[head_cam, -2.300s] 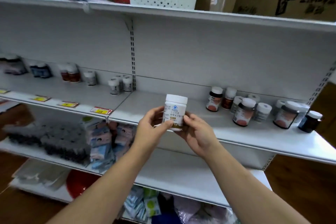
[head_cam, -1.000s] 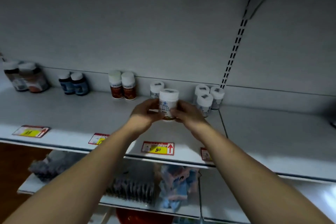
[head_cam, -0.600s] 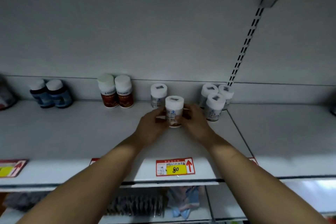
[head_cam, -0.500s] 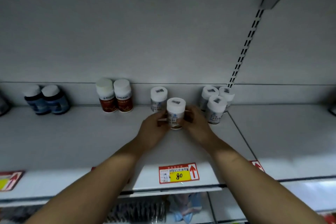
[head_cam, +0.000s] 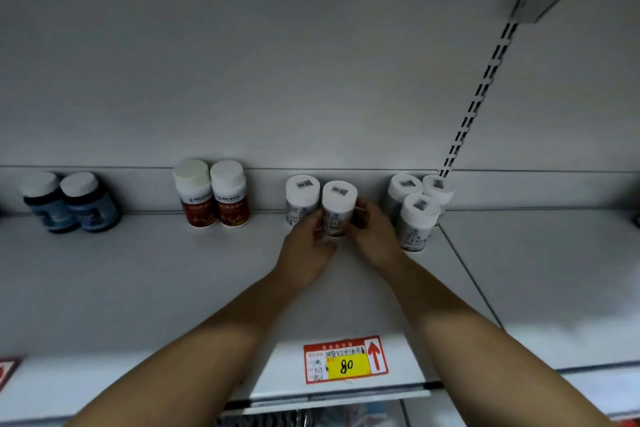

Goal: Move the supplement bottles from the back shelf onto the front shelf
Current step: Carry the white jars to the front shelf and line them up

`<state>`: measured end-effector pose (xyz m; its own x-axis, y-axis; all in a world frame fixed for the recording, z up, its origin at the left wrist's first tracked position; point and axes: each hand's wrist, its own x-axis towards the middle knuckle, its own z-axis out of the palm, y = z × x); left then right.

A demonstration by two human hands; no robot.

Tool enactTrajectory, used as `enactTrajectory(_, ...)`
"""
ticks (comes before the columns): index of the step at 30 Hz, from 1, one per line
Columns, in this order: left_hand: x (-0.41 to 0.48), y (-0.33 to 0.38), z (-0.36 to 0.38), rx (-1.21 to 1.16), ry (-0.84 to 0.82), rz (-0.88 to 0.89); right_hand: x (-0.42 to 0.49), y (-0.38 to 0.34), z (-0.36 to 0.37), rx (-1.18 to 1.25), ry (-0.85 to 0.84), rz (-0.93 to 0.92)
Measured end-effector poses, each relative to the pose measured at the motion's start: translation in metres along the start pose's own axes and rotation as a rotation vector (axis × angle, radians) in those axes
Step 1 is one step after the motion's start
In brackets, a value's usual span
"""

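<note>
In the head view, the left hand (head_cam: 304, 246) and the right hand (head_cam: 372, 236) sit close together, both clamped on one white-capped bottle (head_cam: 337, 208), fingers curled round its lower body from either side. The bottle stands upright deep on the shelf (head_cam: 138, 288), near the rear wall. Its base is hidden by the fingers, so I cannot tell whether it rests on the surface or hangs just above it. The tightest risk is on the left: a twin bottle (head_cam: 301, 201) stands just beside it, touching or nearly so, and the left knuckles lie against that neighbour's lower half. Opening that hand outward could nudge the neighbour over or slide it out of line. On the right, the three-bottle cluster (head_cam: 417, 218) stands near the back of the right hand, and a wide, careless pull-back of the wrist could clip its front bottle and topple it into the two behind. Letting go before the base is flat would probably leave the bottle rocking, since it is tall and narrow. The red-labelled pair (head_cam: 214, 201) stands well apart and looks safe
</note>
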<state>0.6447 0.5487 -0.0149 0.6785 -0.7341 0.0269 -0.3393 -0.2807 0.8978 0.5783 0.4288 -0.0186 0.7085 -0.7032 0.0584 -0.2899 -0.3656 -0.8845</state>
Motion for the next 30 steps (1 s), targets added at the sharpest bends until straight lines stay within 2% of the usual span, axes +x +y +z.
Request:
enactTrajectory(14,0.007,0.002,-0.002,0.032,0.003,-0.049,0.017,-0.008,0.006,-0.022,-0.022,0.030)
enactTrajectory(18,-0.002,0.003,-0.005,0.008,0.028,-0.052,0.007,-0.009,0.002,0.026,0.023,0.060)
enactTrajectory(24,-0.019,0.037,-0.009,-0.017,0.087,0.056,-0.023,-0.037,-0.023,0.126,0.141,0.010)
enactTrajectory(28,-0.033,0.081,-0.004,-0.163,0.083,0.138,-0.053,-0.054,-0.063,0.225,0.231,-0.070)
enactTrajectory(30,-0.045,0.104,0.009,-0.149,0.101,0.174,-0.071,-0.055,-0.090,0.247,0.259,-0.080)
